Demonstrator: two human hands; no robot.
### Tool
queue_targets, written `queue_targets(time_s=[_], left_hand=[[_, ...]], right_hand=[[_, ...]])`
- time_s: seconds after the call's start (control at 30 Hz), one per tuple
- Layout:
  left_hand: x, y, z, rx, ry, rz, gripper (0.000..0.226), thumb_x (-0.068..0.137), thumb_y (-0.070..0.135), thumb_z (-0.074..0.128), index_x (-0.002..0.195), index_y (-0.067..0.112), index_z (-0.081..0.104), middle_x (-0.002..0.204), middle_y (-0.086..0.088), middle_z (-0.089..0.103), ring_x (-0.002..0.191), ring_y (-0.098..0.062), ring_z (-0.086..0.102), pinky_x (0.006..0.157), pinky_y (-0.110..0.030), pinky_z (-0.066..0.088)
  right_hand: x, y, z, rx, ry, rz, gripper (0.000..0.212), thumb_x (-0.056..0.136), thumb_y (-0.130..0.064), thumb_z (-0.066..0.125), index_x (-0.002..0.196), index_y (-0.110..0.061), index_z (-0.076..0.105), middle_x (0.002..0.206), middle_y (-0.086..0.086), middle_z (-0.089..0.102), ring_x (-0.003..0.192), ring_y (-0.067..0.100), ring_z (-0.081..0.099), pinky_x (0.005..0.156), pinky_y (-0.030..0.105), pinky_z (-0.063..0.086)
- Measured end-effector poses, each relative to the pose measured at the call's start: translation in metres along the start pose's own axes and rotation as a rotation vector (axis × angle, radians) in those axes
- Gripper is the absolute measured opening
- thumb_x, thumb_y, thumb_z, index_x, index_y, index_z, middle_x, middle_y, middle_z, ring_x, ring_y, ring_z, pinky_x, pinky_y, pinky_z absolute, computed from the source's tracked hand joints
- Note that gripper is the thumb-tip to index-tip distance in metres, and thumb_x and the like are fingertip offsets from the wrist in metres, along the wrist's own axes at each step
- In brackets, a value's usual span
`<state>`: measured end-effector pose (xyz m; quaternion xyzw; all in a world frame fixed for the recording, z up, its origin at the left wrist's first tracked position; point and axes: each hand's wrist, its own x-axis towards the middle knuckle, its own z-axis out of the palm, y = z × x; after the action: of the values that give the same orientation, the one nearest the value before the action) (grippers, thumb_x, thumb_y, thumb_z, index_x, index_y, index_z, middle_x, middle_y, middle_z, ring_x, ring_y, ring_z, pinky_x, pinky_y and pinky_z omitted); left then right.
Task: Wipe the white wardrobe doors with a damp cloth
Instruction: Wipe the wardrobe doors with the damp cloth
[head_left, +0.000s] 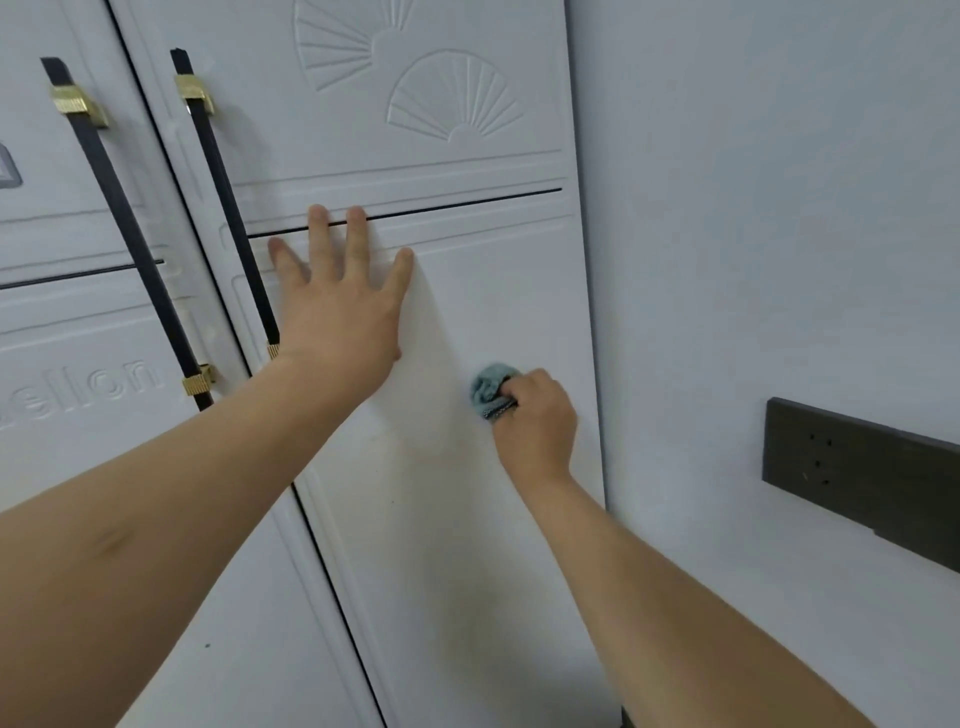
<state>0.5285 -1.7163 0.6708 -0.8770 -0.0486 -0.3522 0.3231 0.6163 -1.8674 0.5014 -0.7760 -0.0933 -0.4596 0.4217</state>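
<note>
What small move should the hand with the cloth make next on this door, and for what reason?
Probably draw the blue cloth downward along the right door. The right hand presses it bunched against the panel's middle, while faint yellowish marks show on the panel below. The left hand lies flat on the door, fingers spread, apparently steadying it, so it can stay there.

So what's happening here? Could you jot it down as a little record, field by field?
Activity: wiping a white wardrobe door
Left hand: open, palm flat on the door, fingers spread
Right hand: closed around a bunched blue-green cloth, pressing it to the door
Handles: two long black bars with gold fittings, one on this door, one on the neighbouring door
Decoration: embossed fan shapes higher up
Wall on the right: dark socket panel
</note>
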Motion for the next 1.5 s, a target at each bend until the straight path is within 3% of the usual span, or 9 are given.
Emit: queue_targets(time_s=[0.2,0.4,0.53,0.77,0.93,1.0,1.13,1.3,1.5], left_hand=[[-0.002,0.003,-0.004,-0.016,-0.006,-0.010,0.096,0.090,0.060,0.058,0.158,0.028,-0.002,0.163,-0.026,-0.016,0.146,-0.056,-0.012,0.112,-0.075,0.013],[-0.002,0.004,-0.003,-0.007,-0.010,0.002,0.095,0.091,0.060,0.057,0.158,0.027,-0.002,0.162,-0.028,-0.016,0.146,-0.057,-0.013,0.111,-0.076,0.013],[-0.001,0.003,-0.002,0.008,-0.001,0.005,0.096,0.090,0.061,0.058,0.158,0.027,-0.002,0.162,-0.028,-0.015,0.146,-0.058,-0.011,0.111,-0.076,0.014],[-0.001,0.003,0.000,-0.005,0.004,0.006,0.092,0.092,0.056,0.058,0.159,0.027,0.001,0.163,-0.028,-0.013,0.146,-0.057,-0.011,0.111,-0.076,0.013],[-0.004,0.004,-0.004,0.002,-0.020,-0.004,0.095,0.091,0.061,0.056,0.159,0.027,-0.002,0.162,-0.028,-0.016,0.146,-0.057,-0.013,0.111,-0.076,0.014],[-0.004,0.005,-0.006,-0.005,-0.026,-0.004,0.094,0.091,0.059,0.057,0.159,0.027,-0.001,0.162,-0.028,-0.016,0.145,-0.057,-0.013,0.111,-0.076,0.013],[-0.004,0.006,-0.002,-0.035,-0.007,-0.013,0.091,0.091,0.054,0.058,0.159,0.027,0.002,0.162,-0.028,-0.015,0.145,-0.057,-0.013,0.110,-0.076,0.014],[-0.002,0.005,-0.005,-0.028,0.003,-0.008,0.093,0.090,0.057,0.058,0.159,0.028,0.003,0.162,-0.028,-0.015,0.145,-0.057,-0.012,0.110,-0.076,0.015],[0.001,-0.004,-0.009,-0.023,0.004,0.032,0.092,0.089,0.070,0.052,0.158,0.034,0.004,0.165,-0.021,-0.011,0.148,-0.051,-0.009,0.113,-0.069,0.019]], right_hand=[[-0.037,0.006,-0.016,0.110,-0.413,-0.062,0.021,0.072,-0.002,0.066,0.084,-0.014,0.078,0.080,0.003,0.061,0.072,0.023,0.058,0.062,0.031,0.046],[0.074,-0.003,-0.060,0.196,0.133,0.197,0.034,0.085,0.002,0.056,0.110,-0.012,0.074,0.108,0.011,0.062,0.096,0.026,0.061,0.083,0.019,0.039],[0.106,0.011,-0.049,0.012,0.065,0.088,0.042,0.091,-0.004,0.054,0.130,-0.015,0.067,0.117,0.012,0.061,0.100,0.032,0.061,0.089,0.039,0.049],[-0.006,0.005,-0.007,-0.019,-0.018,0.061,0.039,0.081,0.000,0.062,0.113,-0.017,0.075,0.091,0.010,0.061,0.078,0.035,0.060,0.064,0.035,0.047],[-0.030,-0.002,-0.020,0.125,-0.330,-0.071,0.033,0.086,-0.001,0.058,0.110,-0.014,0.077,0.089,0.004,0.057,0.078,0.026,0.061,0.071,0.032,0.051],[0.000,-0.010,-0.037,0.207,-0.282,0.070,0.035,0.090,-0.002,0.053,0.112,-0.016,0.076,0.096,0.000,0.058,0.082,0.019,0.062,0.076,0.029,0.051],[0.094,-0.025,-0.068,0.411,0.107,0.391,0.039,0.093,-0.007,0.048,0.121,-0.022,0.070,0.114,-0.001,0.055,0.097,0.014,0.057,0.089,0.027,0.046],[0.145,-0.021,-0.061,0.094,0.059,0.273,0.052,0.093,-0.008,0.046,0.141,-0.026,0.058,0.123,0.011,0.056,0.108,0.035,0.058,0.096,0.040,0.047],[0.074,-0.059,-0.019,0.164,0.033,0.093,0.045,0.094,-0.014,0.050,0.134,-0.030,0.065,0.105,0.000,0.060,0.091,0.023,0.060,0.072,0.030,0.042]])
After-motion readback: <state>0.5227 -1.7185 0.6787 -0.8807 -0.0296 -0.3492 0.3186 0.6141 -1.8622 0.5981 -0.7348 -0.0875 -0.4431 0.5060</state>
